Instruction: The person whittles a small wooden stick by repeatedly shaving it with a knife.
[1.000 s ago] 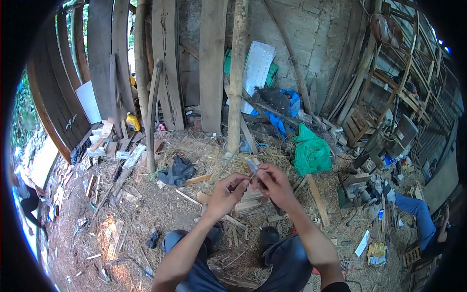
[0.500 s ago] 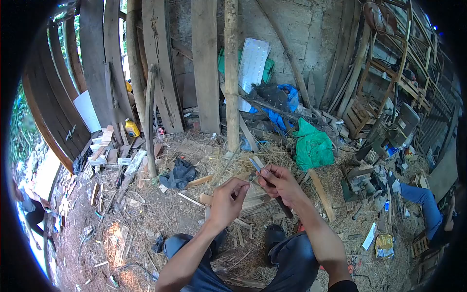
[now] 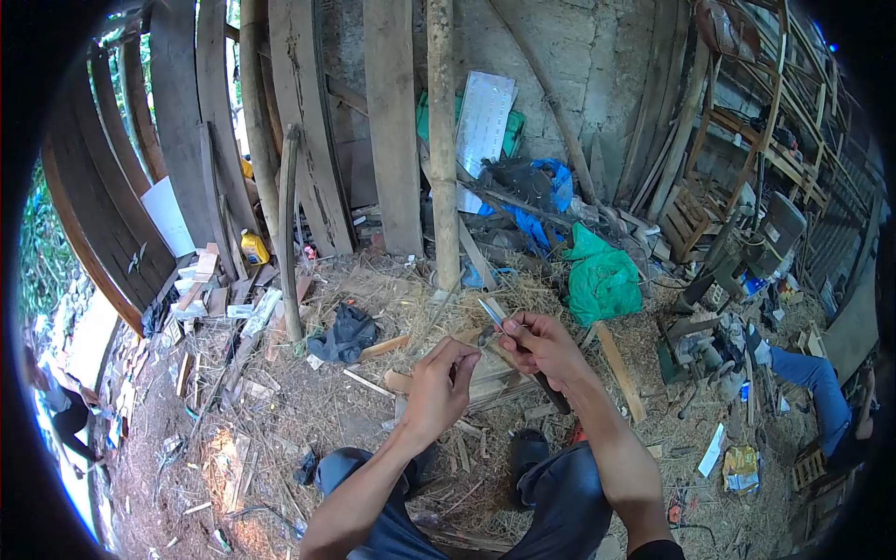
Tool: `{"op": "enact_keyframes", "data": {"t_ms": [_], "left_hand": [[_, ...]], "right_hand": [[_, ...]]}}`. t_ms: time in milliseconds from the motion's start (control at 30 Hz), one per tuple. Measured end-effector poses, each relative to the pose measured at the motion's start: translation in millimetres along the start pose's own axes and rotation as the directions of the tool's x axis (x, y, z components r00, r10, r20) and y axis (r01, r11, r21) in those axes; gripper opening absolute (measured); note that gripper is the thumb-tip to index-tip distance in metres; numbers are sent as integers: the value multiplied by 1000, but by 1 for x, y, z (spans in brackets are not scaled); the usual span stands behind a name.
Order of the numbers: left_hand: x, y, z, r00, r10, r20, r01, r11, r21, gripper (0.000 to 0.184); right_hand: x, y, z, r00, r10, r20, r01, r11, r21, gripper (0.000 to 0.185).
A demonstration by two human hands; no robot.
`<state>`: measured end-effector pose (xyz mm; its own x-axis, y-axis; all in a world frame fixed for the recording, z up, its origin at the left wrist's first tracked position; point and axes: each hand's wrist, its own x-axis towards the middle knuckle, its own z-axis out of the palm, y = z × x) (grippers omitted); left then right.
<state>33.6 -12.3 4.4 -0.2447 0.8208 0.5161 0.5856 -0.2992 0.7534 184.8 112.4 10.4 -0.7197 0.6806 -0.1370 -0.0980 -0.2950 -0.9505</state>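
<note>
My right hand (image 3: 543, 350) is closed around a knife (image 3: 553, 394). Its dark handle sticks out below the palm, and the bright blade points up and to the left past my fingers. Beside it, my left hand (image 3: 437, 390) is closed in a pinch, thumb against fingers. A small dark piece (image 3: 485, 336) shows at those fingertips, too small to name. Both hands are raised over my knees, close together, with the blade just above the small piece.
Wood scraps and shavings litter the ground. Ahead stand a wooden post (image 3: 443, 187), a green plastic sack (image 3: 602, 285) and a dark cloth (image 3: 343, 334). A yellow bottle (image 3: 253, 247) is at left. Another person's leg (image 3: 810, 387) reaches in from the right; someone else sits at far left.
My right hand has shifted slightly, tilting the knife a little so its handle swings to the right. My left hand stays almost in place, still pinching.
</note>
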Motion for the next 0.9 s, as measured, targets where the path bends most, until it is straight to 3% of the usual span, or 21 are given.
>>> {"op": "enact_keyframes", "data": {"t_ms": [33, 67, 100, 167, 200, 267, 300, 400, 467, 567, 767, 900], "left_hand": [[-1, 0, -1, 1000, 8, -12, -8, 1000, 5, 6], [-2, -1, -3, 1000, 17, -21, -17, 1000, 11, 5], [-5, -5, -8, 1000, 18, -21, -18, 1000, 10, 5], [-8, -15, -19, 980, -192, -50, 192, 981, -14, 4], [-3, -18, -19, 981, -186, -62, 185, 983, -16, 4], [-3, -22, -16, 989, -79, -126, 88, 993, 74, 5], [-4, -21, -14, 989, -85, -121, 95, 993, 74, 5], [0, -14, -9, 993, -27, -113, 34, 998, 58, 5], [1, -9, -8, 989, 9, -151, -2, 999, 49, 5], [3, -12, -7, 987, 108, -122, -98, 991, 86, 6], [0, -3, -4, 996, 88, 15, -89, 984, 156, 7], [1, -4, 5, 999, 47, -14, -43, 975, 219, 8]], "right_hand": [[2, -6, -4, 1000, 0, 3, 0, 1000, -6, 15], [4, -16, -12, 966, -59, -252, 64, 998, 12, 14], [3, -23, -24, 863, -107, -493, 131, 991, 15, 13], [7, -24, -93, 815, -314, -486, 409, 907, 101, 13], [7, -24, -86, 817, -324, -477, 414, 905, 94, 13], [-2, -5, -62, 872, -191, -451, 237, 970, 47, 15], [-2, 0, -41, 918, -198, -345, 220, 975, 26, 18], [-5, -1, 22, 946, -199, -256, 179, 979, -97, 19], [-5, 4, 31, 990, -141, 1, 141, 990, 16, 17], [0, 3, 23, 996, -89, -14, 90, 991, 99, 15], [0, 1, 9, 993, -29, -118, 39, 996, 82, 15], [2, -4, 6, 988, -38, -148, 45, 998, 48, 16]]}}
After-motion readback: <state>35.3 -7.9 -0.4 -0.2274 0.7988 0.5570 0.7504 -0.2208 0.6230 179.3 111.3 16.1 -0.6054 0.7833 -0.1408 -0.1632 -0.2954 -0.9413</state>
